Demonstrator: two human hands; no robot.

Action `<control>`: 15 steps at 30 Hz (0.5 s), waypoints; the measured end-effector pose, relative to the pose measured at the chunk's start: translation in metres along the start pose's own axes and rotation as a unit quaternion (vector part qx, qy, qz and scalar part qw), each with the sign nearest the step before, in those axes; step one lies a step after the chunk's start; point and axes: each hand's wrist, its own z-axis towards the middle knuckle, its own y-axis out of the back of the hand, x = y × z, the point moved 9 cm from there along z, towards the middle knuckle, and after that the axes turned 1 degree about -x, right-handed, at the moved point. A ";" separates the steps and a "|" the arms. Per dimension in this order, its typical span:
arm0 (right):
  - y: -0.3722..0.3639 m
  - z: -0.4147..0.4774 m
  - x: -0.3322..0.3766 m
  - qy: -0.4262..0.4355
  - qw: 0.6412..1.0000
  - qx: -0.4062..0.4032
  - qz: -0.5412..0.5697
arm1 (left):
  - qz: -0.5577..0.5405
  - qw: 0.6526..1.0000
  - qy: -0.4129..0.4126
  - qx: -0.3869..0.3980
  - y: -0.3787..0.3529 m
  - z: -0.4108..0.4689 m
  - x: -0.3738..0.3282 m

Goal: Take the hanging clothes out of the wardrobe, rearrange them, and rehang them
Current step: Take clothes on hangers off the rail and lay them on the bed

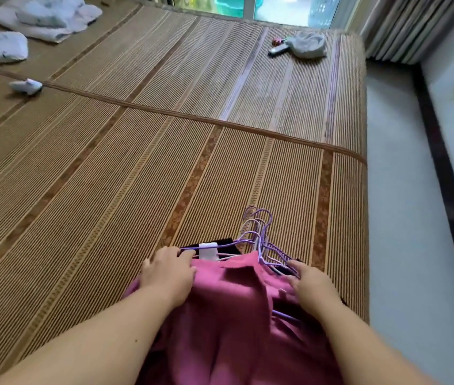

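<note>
The pink garment (237,309) lies on the bamboo bed mat (136,168) under both hands. Left hand (168,273) pinches a purple hanger (259,240) arm; right hand (307,282) rests unclenched on the opposite shoulder. Hooks point away, just beyond the fingertips.

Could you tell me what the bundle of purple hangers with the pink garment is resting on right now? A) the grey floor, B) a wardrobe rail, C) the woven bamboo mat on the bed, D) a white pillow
C: the purple hangers and pink garment lie on the woven bamboo mat, with the left hand and right hand pressed on the garment.
</note>
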 end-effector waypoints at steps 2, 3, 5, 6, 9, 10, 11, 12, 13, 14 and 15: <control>-0.002 -0.005 0.007 -0.002 1.000 -0.006 -0.024 | -0.020 0.999 -0.004 0.034 -0.010 -0.007 0.002; 0.000 -0.009 0.009 -0.001 0.999 -0.014 -0.030 | -0.033 0.998 -0.006 0.049 -0.012 -0.012 0.002; 0.010 -0.020 0.019 0.016 0.999 -0.028 -0.039 | -0.041 0.997 -0.017 0.060 -0.008 -0.024 0.002; 0.014 -0.027 0.025 0.029 0.998 -0.032 -0.045 | -0.039 0.997 -0.026 0.061 -0.005 -0.031 0.001; 0.030 -0.057 0.066 0.099 0.992 -0.047 -0.059 | -0.049 0.997 -0.035 0.055 0.017 -0.059 0.005; 0.035 -0.069 0.087 0.131 0.988 -0.048 -0.063 | -0.055 0.997 -0.033 0.051 0.027 -0.068 0.007; 0.039 -0.080 0.107 0.163 0.983 -0.043 -0.066 | -0.062 0.997 -0.032 0.046 0.038 -0.077 0.009; 0.044 -0.093 0.133 0.199 0.977 -0.036 -0.071 | -0.074 0.996 -0.030 0.035 0.053 -0.088 0.014; 0.050 -0.106 0.159 0.235 0.968 -0.028 -0.079 | -0.086 0.996 -0.030 0.024 0.069 -0.098 0.020; 0.058 -0.119 0.187 0.272 0.958 -0.025 -0.089 | -0.096 0.995 -0.027 0.009 0.086 -0.109 0.028; 0.067 -0.132 0.215 0.307 0.947 -0.025 -0.096 | -0.103 0.994 -0.023 -0.011 0.106 -0.121 0.037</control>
